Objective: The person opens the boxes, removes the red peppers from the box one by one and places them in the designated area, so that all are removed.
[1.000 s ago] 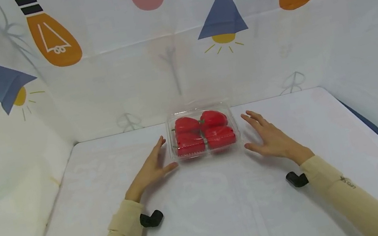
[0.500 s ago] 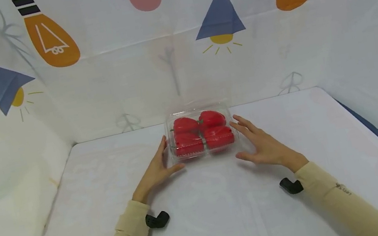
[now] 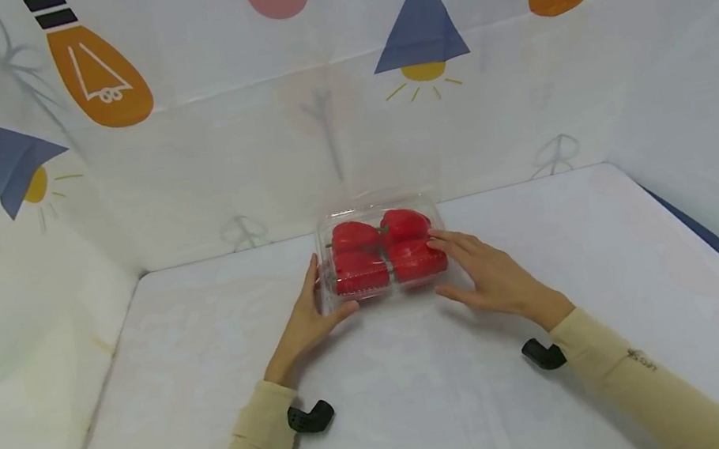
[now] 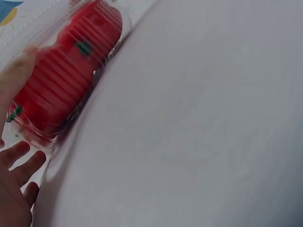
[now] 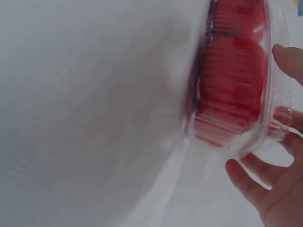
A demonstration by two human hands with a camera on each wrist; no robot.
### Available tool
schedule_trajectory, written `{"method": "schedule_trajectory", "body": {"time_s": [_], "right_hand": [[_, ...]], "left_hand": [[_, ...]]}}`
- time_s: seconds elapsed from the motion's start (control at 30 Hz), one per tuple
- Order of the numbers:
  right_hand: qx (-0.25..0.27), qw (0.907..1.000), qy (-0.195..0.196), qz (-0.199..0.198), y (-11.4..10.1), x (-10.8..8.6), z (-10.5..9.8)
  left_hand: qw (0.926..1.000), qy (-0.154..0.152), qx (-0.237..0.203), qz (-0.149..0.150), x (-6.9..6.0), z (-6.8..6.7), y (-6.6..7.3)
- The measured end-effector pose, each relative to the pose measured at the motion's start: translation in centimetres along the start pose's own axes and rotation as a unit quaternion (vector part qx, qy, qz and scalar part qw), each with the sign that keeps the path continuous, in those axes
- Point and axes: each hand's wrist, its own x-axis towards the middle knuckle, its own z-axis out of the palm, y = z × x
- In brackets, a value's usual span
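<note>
A clear plastic box (image 3: 395, 292) with red peppers (image 3: 360, 271) inside lies at the back middle of the table. My left hand (image 3: 305, 326) is at its left side, fingers extended along the wall and thumb by the front corner. In the left wrist view the thumb overlaps the box (image 4: 71, 80), the other fingers spread beside its end. At the right side is my right hand (image 3: 495, 281), fingers reaching over the box's right edge. The right wrist view shows that hand's fingers (image 5: 246, 182) spread around the corner of the box (image 5: 232, 90); firm contact cannot be told.
The white table (image 3: 406, 409) meets a hanging white sheet (image 3: 232, 158) printed with lamps and bulbs, right behind the box. More sheeting stands at the left and right sides. A dark device is strapped at each wrist.
Both hands have moved inward to the sides of the box, the right one farther, its fingers now overlapping the box's edge. The box has stayed in about the same place.
</note>
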Motion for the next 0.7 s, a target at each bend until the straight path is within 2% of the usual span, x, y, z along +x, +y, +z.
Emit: {"method": "schedule_trajectory", "body": {"time_s": [0.17,0.33,0.47,0.6,0.7], "right_hand": [[-0.035,0.9992,-0.013,0.014,-0.5,1.1,-0.2],[-0.065,0.9976,-0.017,0.019,-0.7,2.0,-0.7],[-0.077,0.997,-0.01,0.003,-0.7,2.3,-1.2],[-0.08,0.9964,-0.013,-0.023,-0.5,2.6,-1.7],[-0.101,0.9937,-0.022,-0.044,-0.3,2.8,-1.9]], "left_hand": [[0.9998,0.013,-0.005,-0.012,0.1,0.6,-0.2],[0.9997,0.022,-0.014,-0.003,0.0,0.9,-0.3],[0.9995,0.025,-0.014,0.011,0.0,0.9,-0.2],[0.9995,0.025,-0.012,0.013,0.1,0.9,-0.2],[0.9996,0.024,-0.012,0.011,0.2,1.0,-0.2]]}}
